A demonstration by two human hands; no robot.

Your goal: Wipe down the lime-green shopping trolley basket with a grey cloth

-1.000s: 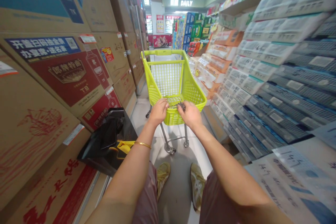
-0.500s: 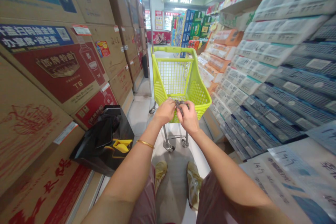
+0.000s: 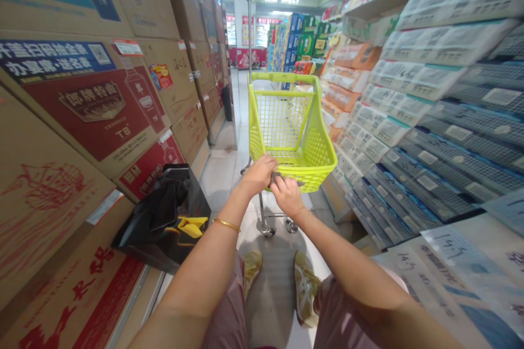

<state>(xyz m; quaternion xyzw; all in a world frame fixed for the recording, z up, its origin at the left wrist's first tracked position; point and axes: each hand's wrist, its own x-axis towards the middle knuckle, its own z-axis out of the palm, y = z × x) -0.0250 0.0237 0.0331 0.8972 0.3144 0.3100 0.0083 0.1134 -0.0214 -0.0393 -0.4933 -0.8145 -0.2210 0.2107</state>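
A lime-green shopping cart (image 3: 313, 166) with a lattice basket stands before me on metal legs with casters. My left hand (image 3: 261, 173), a gold bangle on its wrist, is closed over the near left part of the basket rim; its fingertips are partly hidden. Just right of it, my right hand (image 3: 287, 194) is closed on a small dark grey cloth (image 3: 278, 175) at the outside of the near rim. Most of the cloth is covered by the fingers. The visible part of the basket holds nothing.
Stacked cartons (image 3: 94, 103) wall the left side, with a black bag (image 3: 164, 223) at their foot. Packaged goods (image 3: 426, 163) are piled along the right. A thin metal pole (image 3: 249, 27) rises behind the cart. My shoes (image 3: 305, 289) are on the tiled floor.
The cart has shifted slightly to the right. My right hand has moved down with the cloth from the top of the rim to its outer face. My left hand has stayed nearly in place.
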